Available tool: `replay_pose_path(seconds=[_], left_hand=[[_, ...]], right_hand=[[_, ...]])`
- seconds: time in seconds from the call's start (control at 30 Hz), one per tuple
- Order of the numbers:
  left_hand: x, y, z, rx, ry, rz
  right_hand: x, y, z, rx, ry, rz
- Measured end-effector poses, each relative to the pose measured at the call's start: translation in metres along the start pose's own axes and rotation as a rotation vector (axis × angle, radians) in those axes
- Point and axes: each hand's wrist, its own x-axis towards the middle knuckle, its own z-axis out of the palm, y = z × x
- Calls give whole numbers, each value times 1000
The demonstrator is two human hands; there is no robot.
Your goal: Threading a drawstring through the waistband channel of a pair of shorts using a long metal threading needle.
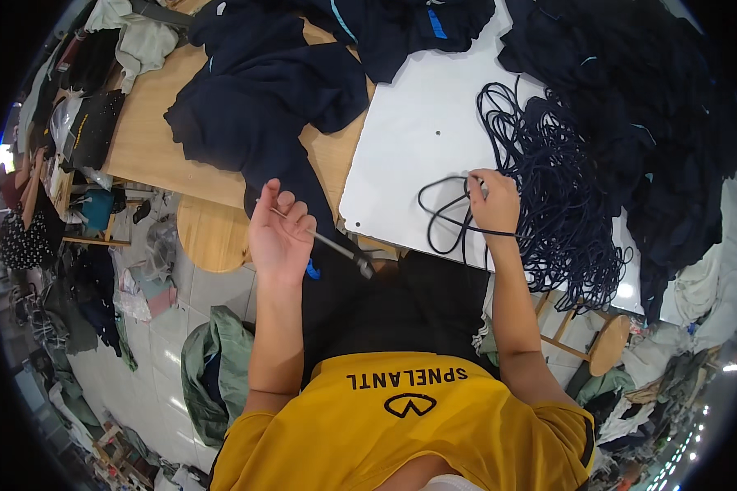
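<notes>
My left hand (pixel 280 237) is palm up with curled fingers around a slim metal rod (pixel 333 246), whose thicker end points down to the right over my lap. My right hand (pixel 495 201) pinches a dark navy cord (pixel 444 183) above the white tabletop (pixel 409 147). Loose loops of that cord hang to the left of the fingers. Beside the right wrist lies a big tangled heap of the same cord (pixel 561 192). Navy fabric (pixel 262 98) spreads over the wooden table beyond my left hand, one strip trailing down behind it.
A pile of dark garments (pixel 630 90) covers the right of the white table. Wooden stools (pixel 213 233) (pixel 610 345) stand below both table edges. Green cloth (pixel 214 368) lies on the tiled floor at left. Another person (pixel 26 204) is at the far left.
</notes>
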Motion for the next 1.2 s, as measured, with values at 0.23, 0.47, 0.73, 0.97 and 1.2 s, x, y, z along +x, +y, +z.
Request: replay_pose_path(seconds=[0.23,0.47,0.73,0.97,1.2], left_hand=[[-15,-1,12,184,145,268],[-14,-20,26,261,-20,280],[-41,8,26,274,128,485],[-38,22,30,169,112,590],[-45,30,20,92,130,728]], right_hand=[[4,-1,-5,-191,-111,59],[105,-79,49,-747,-392,-431],[116,-67,54,-500,-491,-294],[77,-137,110,49,-304,-321],[68,-153,131,580,-451,2]])
